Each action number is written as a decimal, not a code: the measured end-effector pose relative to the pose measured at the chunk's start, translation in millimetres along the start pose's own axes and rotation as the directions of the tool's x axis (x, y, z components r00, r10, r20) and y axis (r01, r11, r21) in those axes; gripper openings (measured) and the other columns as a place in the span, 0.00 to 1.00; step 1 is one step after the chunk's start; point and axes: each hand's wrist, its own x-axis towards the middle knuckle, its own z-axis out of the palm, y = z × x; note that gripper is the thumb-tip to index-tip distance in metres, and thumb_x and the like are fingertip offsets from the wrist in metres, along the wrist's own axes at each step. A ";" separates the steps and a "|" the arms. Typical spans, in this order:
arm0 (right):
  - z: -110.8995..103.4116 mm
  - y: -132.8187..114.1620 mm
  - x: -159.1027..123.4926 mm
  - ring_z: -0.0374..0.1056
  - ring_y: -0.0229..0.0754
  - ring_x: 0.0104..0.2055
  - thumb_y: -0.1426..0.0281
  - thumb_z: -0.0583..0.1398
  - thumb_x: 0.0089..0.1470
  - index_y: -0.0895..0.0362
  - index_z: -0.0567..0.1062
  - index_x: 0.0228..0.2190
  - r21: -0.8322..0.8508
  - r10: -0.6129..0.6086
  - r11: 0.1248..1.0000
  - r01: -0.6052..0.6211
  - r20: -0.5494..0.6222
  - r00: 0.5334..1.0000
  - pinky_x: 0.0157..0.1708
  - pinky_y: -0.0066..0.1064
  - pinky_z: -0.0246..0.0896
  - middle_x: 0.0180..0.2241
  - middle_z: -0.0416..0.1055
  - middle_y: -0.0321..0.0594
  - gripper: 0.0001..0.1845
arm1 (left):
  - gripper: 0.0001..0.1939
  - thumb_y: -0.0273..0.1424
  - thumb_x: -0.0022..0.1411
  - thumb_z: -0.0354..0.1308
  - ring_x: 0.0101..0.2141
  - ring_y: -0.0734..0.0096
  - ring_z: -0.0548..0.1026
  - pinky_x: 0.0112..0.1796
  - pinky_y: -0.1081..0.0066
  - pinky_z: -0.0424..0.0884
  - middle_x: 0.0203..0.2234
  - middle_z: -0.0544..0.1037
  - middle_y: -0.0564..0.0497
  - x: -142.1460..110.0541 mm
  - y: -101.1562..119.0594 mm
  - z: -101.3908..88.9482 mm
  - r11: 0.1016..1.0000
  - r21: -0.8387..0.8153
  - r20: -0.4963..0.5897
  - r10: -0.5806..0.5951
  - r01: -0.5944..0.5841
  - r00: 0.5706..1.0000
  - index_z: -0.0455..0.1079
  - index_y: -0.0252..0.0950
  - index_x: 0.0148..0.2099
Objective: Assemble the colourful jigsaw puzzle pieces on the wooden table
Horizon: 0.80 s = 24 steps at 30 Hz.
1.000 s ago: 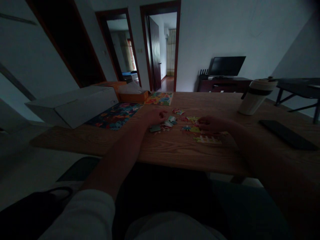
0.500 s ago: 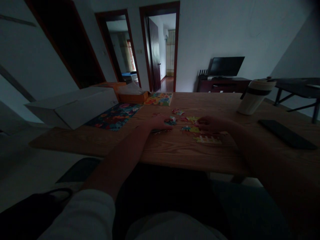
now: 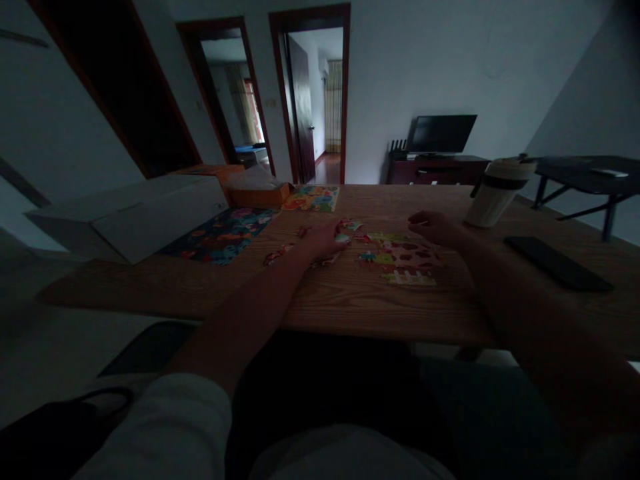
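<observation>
Jigsaw pieces (image 3: 395, 257) lie half assembled on the wooden counter (image 3: 350, 300), between both hands. They look thin, stiff and light, likely best pinched by the edges. The left hand (image 3: 325, 239) rests on loose pieces at the cluster's left; whether its grip closes on one, I cannot tell. The right hand (image 3: 430, 227) hovers just behind the cluster, fingers loosely curled, seemingly pinching a small pale piece. A lidded tumbler (image 3: 495, 193) stands to the right, contents hidden. A white box (image 3: 145, 213) sits closed on the left.
</observation>
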 end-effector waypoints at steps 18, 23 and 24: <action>4.0 -41.2 -12.5 0.76 0.49 0.39 0.61 0.61 0.62 0.53 0.77 0.54 0.330 -0.106 0.943 0.042 0.178 0.978 0.36 0.37 0.74 0.39 0.81 0.45 0.20 | 0.18 0.35 0.66 0.59 0.62 0.56 0.67 0.62 0.56 0.61 0.63 0.68 0.41 -20.9 38.3 2.4 0.899 0.019 -0.309 0.421 -0.437 0.853 0.64 0.39 0.57; -23.8 33.9 1.5 0.76 0.49 0.39 0.67 0.60 0.61 0.59 0.75 0.55 0.222 0.201 0.954 -0.201 0.024 0.979 0.35 0.37 0.73 0.41 0.80 0.52 0.21 | 0.24 0.33 0.65 0.58 0.56 0.57 0.72 0.58 0.58 0.66 0.58 0.72 0.41 -16.4 7.4 -13.0 0.969 -0.077 -0.285 0.204 -0.234 0.937 0.62 0.36 0.62; -22.0 43.0 2.8 0.77 0.49 0.39 0.67 0.61 0.61 0.59 0.76 0.54 0.190 0.233 0.953 -0.235 0.037 0.972 0.36 0.37 0.73 0.41 0.80 0.52 0.21 | 0.24 0.33 0.65 0.58 0.53 0.58 0.73 0.56 0.59 0.68 0.57 0.72 0.41 -14.9 -0.2 -15.5 0.973 -0.121 -0.283 0.154 -0.194 0.947 0.62 0.35 0.61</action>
